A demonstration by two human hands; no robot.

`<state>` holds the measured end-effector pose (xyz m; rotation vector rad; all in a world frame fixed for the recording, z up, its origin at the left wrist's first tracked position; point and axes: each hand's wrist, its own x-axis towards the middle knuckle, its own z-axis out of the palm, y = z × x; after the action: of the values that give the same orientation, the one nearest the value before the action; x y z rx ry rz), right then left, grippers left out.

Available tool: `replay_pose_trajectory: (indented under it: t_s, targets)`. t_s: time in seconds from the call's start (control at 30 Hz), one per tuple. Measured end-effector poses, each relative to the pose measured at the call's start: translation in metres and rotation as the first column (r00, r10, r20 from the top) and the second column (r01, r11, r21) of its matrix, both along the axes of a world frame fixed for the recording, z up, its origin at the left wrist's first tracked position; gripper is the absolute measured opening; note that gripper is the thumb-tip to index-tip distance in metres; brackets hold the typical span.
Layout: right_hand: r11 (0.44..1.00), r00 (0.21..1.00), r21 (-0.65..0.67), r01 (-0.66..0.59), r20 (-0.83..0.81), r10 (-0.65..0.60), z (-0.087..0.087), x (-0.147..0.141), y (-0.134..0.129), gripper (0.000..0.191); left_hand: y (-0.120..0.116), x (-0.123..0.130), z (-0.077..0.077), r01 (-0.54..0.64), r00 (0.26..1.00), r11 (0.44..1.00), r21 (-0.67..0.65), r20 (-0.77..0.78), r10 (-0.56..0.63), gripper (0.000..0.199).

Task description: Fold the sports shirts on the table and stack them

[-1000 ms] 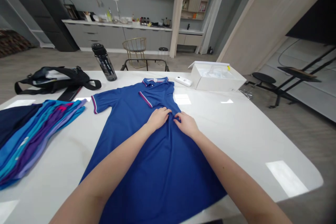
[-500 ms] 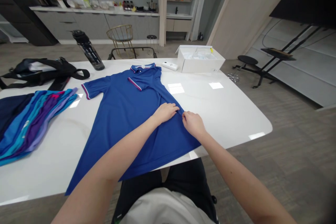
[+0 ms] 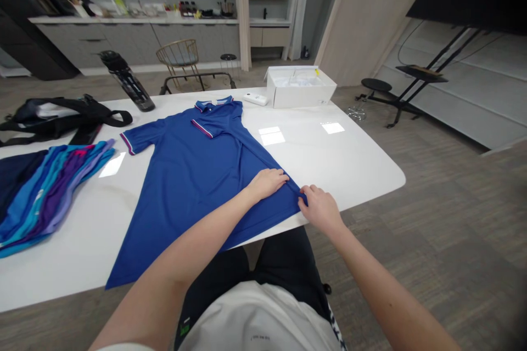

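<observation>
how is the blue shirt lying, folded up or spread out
Mostly spread: the shirt lies broad on the table, with one sleeve folded inward.

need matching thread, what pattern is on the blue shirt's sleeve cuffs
The sleeve cuffs carry white and reddish stripes; best seen in the head view.

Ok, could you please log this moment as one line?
left hand: on blue shirt | right hand: pinching its corner | one sleeve: folded inward

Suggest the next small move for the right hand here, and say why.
Likely a gentle outward tug with the right hand, tautening the blue polo shirt: that hand pinches its lower corner, the left hand rests on the fabric nearby, and creases show in the body.
</observation>
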<state>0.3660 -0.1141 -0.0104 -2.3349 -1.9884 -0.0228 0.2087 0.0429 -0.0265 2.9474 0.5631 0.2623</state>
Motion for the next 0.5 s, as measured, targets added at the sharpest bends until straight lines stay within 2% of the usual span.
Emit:
replay_pose_trajectory:
  t_s: [0.07, 0.13, 0.2, 0.27, 0.3, 0.37, 0.43, 0.5]
  targets:
    - [1.000, 1.000, 0.027, -0.010, -0.007, 0.010, 0.001, 0.001, -0.007, 0.015, -0.003, 0.004, 0.002, -0.011, 1.000, 1.000, -0.021, 0.001, 0.011, 0.029]
    - [0.994, 0.999, 0.106, -0.026, -0.045, 0.031, 0.006, -0.001, -0.009, 0.016, -0.004, 0.002, 0.010, -0.022, 0.999, 0.998, -0.059, 0.033, 0.024, 0.029]
    - [0.974, 0.992, 0.220, -0.043, -0.110, 0.069, 0.016, -0.007, -0.010, 0.015, -0.005, -0.006, 0.021, -0.036, 0.988, 0.990, -0.137, 0.146, 0.056, 0.028]
    - [0.948, 0.977, 0.314, -0.059, -0.176, 0.119, 0.024, -0.018, -0.010, 0.015, -0.010, -0.017, 0.034, -0.063, 0.939, 0.953, -0.296, 0.305, 0.157, 0.027]
    - [0.939, 0.969, 0.337, -0.065, -0.202, 0.140, 0.025, -0.025, -0.010, 0.015, -0.014, -0.024, 0.038, -0.075, 0.896, 0.912, -0.402, 0.374, 0.239, 0.027]
    - [0.939, 0.959, 0.339, -0.061, -0.240, 0.149, 0.023, -0.039, -0.008, 0.022, -0.024, -0.037, 0.041, -0.081, 0.783, 0.779, -0.621, 0.445, 0.435, 0.026]
    - [0.953, 0.953, 0.299, -0.041, -0.275, 0.127, 0.014, -0.052, -0.006, 0.028, -0.037, -0.047, 0.036, -0.055, 0.669, 0.625, -0.779, 0.436, 0.602, 0.023]
    - [0.961, 0.943, 0.275, -0.027, -0.312, 0.116, 0.004, -0.062, -0.003, 0.027, -0.049, -0.058, 0.025, -0.017, 0.586, 0.516, -0.856, 0.410, 0.699, 0.021]
